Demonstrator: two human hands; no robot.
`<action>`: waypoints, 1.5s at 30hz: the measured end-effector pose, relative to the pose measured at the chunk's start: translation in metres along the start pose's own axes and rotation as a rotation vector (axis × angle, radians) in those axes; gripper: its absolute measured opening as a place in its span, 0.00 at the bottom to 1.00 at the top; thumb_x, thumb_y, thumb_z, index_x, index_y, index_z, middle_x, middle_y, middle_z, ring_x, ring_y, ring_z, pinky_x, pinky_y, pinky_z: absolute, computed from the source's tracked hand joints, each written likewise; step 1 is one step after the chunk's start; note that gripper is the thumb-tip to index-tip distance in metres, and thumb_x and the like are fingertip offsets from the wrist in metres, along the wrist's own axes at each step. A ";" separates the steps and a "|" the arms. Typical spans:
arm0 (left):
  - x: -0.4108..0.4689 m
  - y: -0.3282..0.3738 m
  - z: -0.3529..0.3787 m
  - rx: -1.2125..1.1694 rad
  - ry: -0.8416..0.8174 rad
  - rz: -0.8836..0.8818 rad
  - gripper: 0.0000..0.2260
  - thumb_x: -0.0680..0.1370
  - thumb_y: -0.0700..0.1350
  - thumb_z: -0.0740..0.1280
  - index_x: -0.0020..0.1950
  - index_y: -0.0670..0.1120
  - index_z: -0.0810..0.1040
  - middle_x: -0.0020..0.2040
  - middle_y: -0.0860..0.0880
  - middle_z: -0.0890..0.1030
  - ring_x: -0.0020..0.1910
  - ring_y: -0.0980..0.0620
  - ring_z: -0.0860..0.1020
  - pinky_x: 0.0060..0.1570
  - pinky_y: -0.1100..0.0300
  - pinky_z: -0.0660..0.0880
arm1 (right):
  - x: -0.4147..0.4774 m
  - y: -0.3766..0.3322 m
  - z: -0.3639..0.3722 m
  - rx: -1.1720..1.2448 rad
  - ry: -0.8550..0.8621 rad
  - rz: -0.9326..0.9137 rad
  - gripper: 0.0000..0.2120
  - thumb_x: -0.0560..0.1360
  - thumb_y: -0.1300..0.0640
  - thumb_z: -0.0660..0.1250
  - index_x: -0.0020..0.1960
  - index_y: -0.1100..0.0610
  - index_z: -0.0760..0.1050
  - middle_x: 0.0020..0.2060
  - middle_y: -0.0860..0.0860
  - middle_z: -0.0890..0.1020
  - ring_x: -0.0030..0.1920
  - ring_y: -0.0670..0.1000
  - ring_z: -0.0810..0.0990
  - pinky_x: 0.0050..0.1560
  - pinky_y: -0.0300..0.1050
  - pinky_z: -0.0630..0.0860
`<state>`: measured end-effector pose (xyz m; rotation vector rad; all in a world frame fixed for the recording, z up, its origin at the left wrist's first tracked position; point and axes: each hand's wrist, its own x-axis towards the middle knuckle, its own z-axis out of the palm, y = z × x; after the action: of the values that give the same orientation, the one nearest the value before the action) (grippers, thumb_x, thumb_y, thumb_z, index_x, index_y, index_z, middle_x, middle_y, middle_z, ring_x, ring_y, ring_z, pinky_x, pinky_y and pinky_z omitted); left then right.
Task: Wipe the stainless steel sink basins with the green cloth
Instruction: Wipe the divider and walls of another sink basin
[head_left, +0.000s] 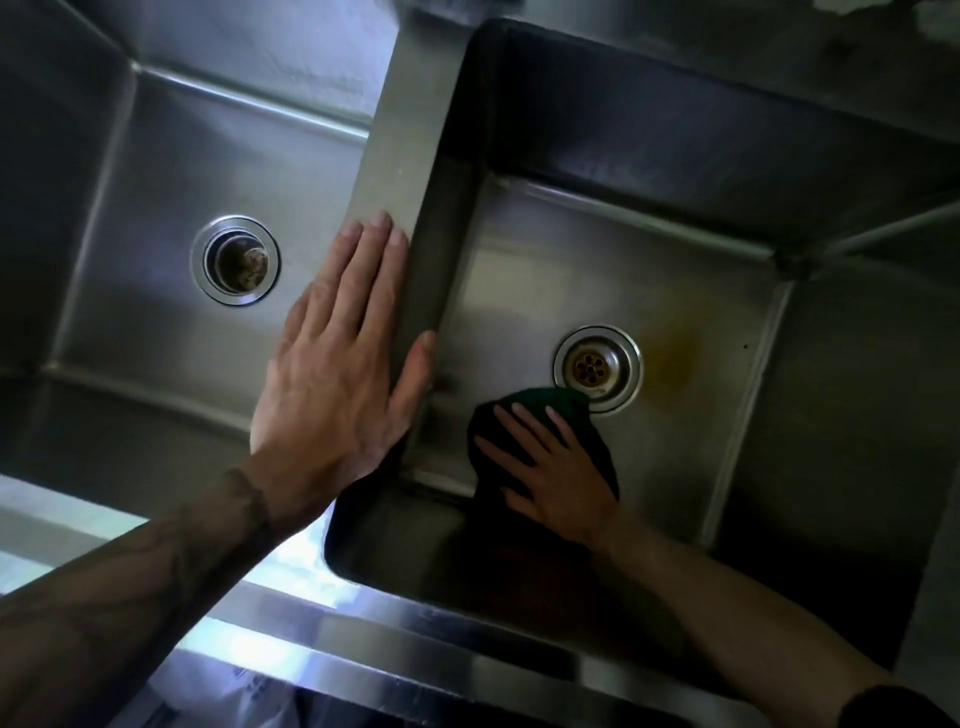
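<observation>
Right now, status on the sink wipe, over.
Left hand flat on divider. Right hand presses green cloth on right basin floor, beside drain. Nothing blocking.

Single head view, close, looking steeply down into sink basins.

Cloth in right basin, just before drain.

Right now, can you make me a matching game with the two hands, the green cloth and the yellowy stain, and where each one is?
1 left hand
2 right hand
3 green cloth
4 yellowish stain

A pressed flat on the cloth
B resting on the divider between the basins
C just right of the drain
D on the right basin floor, at the drain's rim

Pairs: 1-B, 2-A, 3-D, 4-C
</observation>
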<state>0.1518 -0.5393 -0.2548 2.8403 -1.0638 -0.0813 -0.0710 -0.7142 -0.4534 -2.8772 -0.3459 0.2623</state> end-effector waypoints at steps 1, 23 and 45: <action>0.000 0.000 0.000 0.005 0.005 0.001 0.32 0.87 0.57 0.53 0.87 0.43 0.52 0.88 0.46 0.53 0.87 0.49 0.50 0.83 0.52 0.56 | 0.008 -0.004 0.001 0.005 0.007 0.026 0.33 0.82 0.39 0.57 0.85 0.45 0.55 0.85 0.56 0.54 0.85 0.59 0.51 0.82 0.63 0.46; -0.001 -0.003 0.004 -0.004 0.050 0.011 0.33 0.87 0.59 0.53 0.87 0.45 0.51 0.88 0.48 0.54 0.87 0.52 0.49 0.79 0.54 0.61 | 0.052 -0.025 -0.004 0.093 -0.005 0.028 0.31 0.83 0.39 0.60 0.83 0.45 0.60 0.84 0.57 0.58 0.84 0.60 0.54 0.81 0.65 0.53; -0.001 0.000 0.004 -0.041 0.041 -0.006 0.33 0.86 0.59 0.54 0.87 0.45 0.51 0.88 0.47 0.53 0.87 0.50 0.50 0.77 0.46 0.64 | -0.044 0.030 -0.016 -0.019 -0.110 0.041 0.30 0.84 0.41 0.55 0.84 0.46 0.57 0.84 0.57 0.57 0.84 0.61 0.54 0.80 0.66 0.53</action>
<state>0.1501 -0.5389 -0.2591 2.7964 -1.0326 -0.0440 -0.1039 -0.7572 -0.4395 -2.8983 -0.3101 0.4277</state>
